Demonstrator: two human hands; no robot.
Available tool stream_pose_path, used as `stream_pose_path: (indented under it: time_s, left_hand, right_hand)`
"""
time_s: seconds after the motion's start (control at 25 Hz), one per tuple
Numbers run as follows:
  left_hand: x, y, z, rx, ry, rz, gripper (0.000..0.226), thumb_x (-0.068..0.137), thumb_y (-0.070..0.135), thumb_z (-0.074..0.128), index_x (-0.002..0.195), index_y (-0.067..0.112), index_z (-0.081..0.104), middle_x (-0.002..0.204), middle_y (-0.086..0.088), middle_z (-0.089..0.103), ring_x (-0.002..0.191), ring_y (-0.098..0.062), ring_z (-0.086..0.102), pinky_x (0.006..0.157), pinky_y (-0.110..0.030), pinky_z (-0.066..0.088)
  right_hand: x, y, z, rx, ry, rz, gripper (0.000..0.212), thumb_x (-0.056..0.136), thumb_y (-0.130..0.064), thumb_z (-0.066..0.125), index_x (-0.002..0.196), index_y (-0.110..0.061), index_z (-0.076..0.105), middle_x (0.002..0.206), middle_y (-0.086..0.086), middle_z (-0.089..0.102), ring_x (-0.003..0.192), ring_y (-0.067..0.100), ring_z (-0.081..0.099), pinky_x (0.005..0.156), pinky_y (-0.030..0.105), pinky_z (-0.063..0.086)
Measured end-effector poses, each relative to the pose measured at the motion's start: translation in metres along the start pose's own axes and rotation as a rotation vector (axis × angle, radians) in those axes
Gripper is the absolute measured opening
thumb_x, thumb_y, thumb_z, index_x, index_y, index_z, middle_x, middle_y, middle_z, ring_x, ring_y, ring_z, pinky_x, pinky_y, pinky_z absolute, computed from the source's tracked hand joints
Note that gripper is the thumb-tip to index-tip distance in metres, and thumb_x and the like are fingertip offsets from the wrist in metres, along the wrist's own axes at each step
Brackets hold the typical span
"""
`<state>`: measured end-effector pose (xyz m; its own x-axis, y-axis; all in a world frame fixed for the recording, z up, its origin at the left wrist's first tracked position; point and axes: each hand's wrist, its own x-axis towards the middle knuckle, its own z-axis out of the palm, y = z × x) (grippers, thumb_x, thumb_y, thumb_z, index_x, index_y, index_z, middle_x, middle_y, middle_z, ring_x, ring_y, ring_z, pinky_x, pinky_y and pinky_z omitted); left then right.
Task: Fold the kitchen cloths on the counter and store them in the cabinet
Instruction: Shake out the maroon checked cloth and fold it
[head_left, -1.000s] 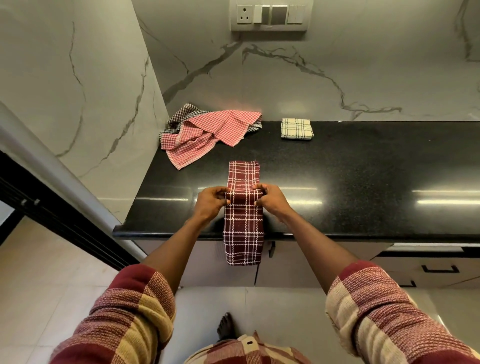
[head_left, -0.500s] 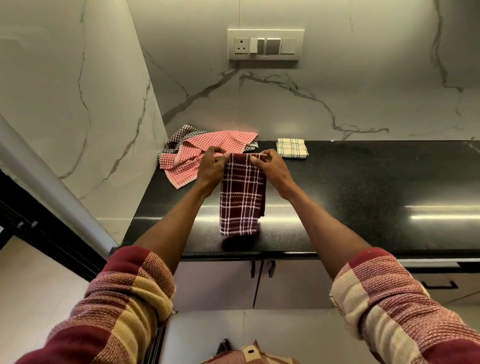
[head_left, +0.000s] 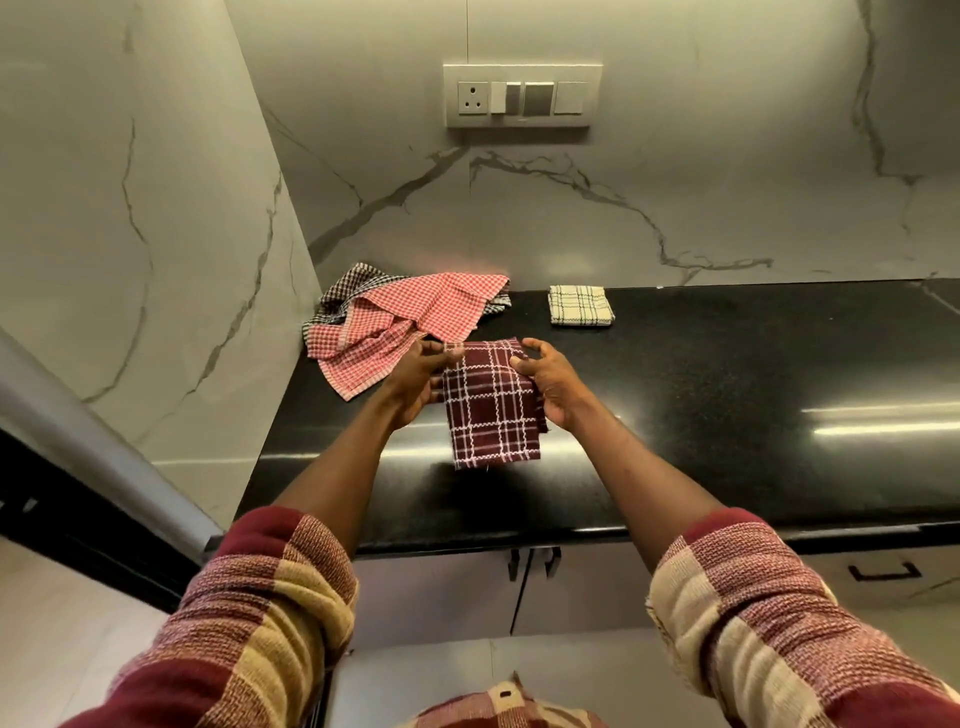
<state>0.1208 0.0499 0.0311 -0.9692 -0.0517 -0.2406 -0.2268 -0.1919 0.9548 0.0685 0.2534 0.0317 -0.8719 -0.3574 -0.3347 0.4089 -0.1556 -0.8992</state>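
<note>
1. Head view looks down on a black counter (head_left: 701, 395) set against a marble wall (head_left: 623, 218).
2. A maroon cloth (head_left: 491, 410) with white checks lies folded on the counter, near its middle and a little back from the front edge.
3. The left hand (head_left: 415, 382) pinches the cloth's far left corner between thumb and fingers; its palm lies along the cloth's left edge.
4. The right hand (head_left: 550, 382) grips the far right edge of the same cloth, thumb on top, with the other fingers curled loosely above the fabric.
5. The near edge of the cloth lies flat, with a loose thread hanging from it.
6. A red cloth (head_left: 415, 322) lies crumpled in the back left corner, just beyond the left hand, on top of a dark checked cloth (head_left: 345, 288) that peeks out behind it.
7. A cream cloth (head_left: 579, 305), folded small and square, sits by the wall, well apart from the hands.
8. A switch plate (head_left: 522, 96) hangs on the wall above.
9. Cabinet doors (head_left: 467, 587) with dark handles show below the counter's front edge, shut.
10. Plaid sleeves (head_left: 769, 603) are pushed up both forearms.
</note>
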Motion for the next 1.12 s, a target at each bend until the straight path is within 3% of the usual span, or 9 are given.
stream_pose_path:
  time_s: [0.12, 0.28, 0.36, 0.48, 0.6, 0.72, 0.88, 0.96, 1.12]
  left_hand:
    - [0.014, -0.009, -0.005, 0.038, 0.104, -0.047, 0.054, 0.084, 0.009, 0.070, 0.127, 0.015, 0.038, 0.105, -0.013, 0.062, 0.077, -0.020, 0.068, 0.061, -0.033, 0.055]
    - [0.022, -0.053, -0.007, 0.429, 0.177, -0.310, 0.014, 0.092, 0.016, 0.062, 0.090, 0.007, 0.051, 0.082, -0.010, 0.058, 0.055, -0.017, 0.058, 0.046, -0.025, 0.049]
    - [0.021, -0.069, -0.007, 0.374, 0.138, -0.354, 0.019, 0.096, 0.017, 0.054, 0.078, 0.010, 0.057, 0.075, -0.007, 0.061, 0.055, -0.014, 0.057, 0.047, -0.022, 0.047]
    - [0.027, -0.074, -0.008, 0.307, 0.158, -0.341, 0.016, 0.097, 0.022, 0.051, 0.089, 0.010, 0.058, 0.073, -0.007, 0.063, 0.055, -0.015, 0.056, 0.049, -0.023, 0.046]
    - [0.037, -0.073, -0.001, 0.320, 0.112, -0.368, 0.007, 0.091, 0.017, 0.061, 0.090, 0.010, 0.061, 0.078, -0.010, 0.067, 0.062, -0.019, 0.062, 0.054, -0.025, 0.051]
    - [0.048, -0.070, 0.009, 0.299, 0.162, -0.342, 0.008, 0.078, 0.003, 0.070, 0.081, 0.007, 0.064, 0.081, -0.008, 0.069, 0.076, -0.022, 0.066, 0.067, -0.030, 0.053]
    - [0.057, -0.058, 0.003, 0.081, 0.075, -0.525, 0.016, 0.079, 0.024, 0.073, 0.089, 0.012, 0.068, 0.086, -0.002, 0.070, 0.086, -0.019, 0.064, 0.072, -0.032, 0.051]
    - [0.058, -0.054, -0.003, 0.004, 0.026, -0.564, 0.021, 0.078, 0.032, 0.074, 0.089, 0.015, 0.068, 0.084, 0.000, 0.070, 0.087, -0.017, 0.064, 0.074, -0.034, 0.050]
    - [0.062, -0.054, 0.006, 0.102, 0.020, -0.499, 0.028, 0.080, 0.019, 0.073, 0.106, 0.009, 0.068, 0.095, -0.006, 0.072, 0.091, -0.021, 0.066, 0.087, -0.038, 0.054]
  right_hand:
    - [0.016, 0.007, 0.000, -0.073, 0.142, -0.010, 0.041, 0.089, 0.000, 0.059, 0.127, -0.012, 0.048, 0.106, 0.013, 0.065, 0.085, 0.023, 0.065, 0.075, 0.039, 0.056]
    - [0.031, 0.049, -0.006, -0.964, 0.402, 0.107, 0.029, 0.085, -0.009, 0.061, 0.112, -0.002, 0.061, 0.118, 0.021, 0.065, 0.107, 0.035, 0.063, 0.084, 0.038, 0.049]
    - [0.034, 0.064, -0.010, -0.919, 0.389, 0.148, 0.026, 0.084, -0.014, 0.063, 0.106, 0.001, 0.066, 0.116, 0.020, 0.067, 0.106, 0.035, 0.064, 0.083, 0.037, 0.051]
    - [0.041, 0.067, -0.009, -0.815, 0.391, 0.187, 0.029, 0.083, -0.021, 0.070, 0.106, -0.004, 0.066, 0.116, 0.016, 0.068, 0.104, 0.031, 0.065, 0.091, 0.040, 0.053]
    - [0.042, 0.076, -0.003, -0.937, 0.420, 0.227, 0.046, 0.077, -0.025, 0.078, 0.117, -0.008, 0.062, 0.129, 0.014, 0.055, 0.116, 0.031, 0.057, 0.099, 0.043, 0.049]
    - [0.045, 0.079, -0.005, -0.971, 0.403, 0.174, 0.039, 0.077, -0.019, 0.076, 0.113, -0.009, 0.065, 0.124, 0.013, 0.060, 0.112, 0.029, 0.060, 0.096, 0.043, 0.051]
    - [0.046, 0.065, -0.016, -0.543, 0.276, 0.139, 0.034, 0.082, -0.006, 0.066, 0.115, -0.006, 0.060, 0.110, 0.015, 0.070, 0.093, 0.026, 0.069, 0.081, 0.040, 0.058]
    - [0.044, 0.061, -0.023, -0.336, 0.221, 0.213, 0.036, 0.085, -0.008, 0.066, 0.119, -0.002, 0.056, 0.109, 0.018, 0.071, 0.096, 0.031, 0.070, 0.085, 0.045, 0.058]
    - [0.046, 0.065, -0.030, -0.238, 0.195, 0.233, 0.031, 0.089, -0.014, 0.066, 0.114, 0.000, 0.055, 0.109, 0.020, 0.070, 0.097, 0.034, 0.069, 0.090, 0.051, 0.055]
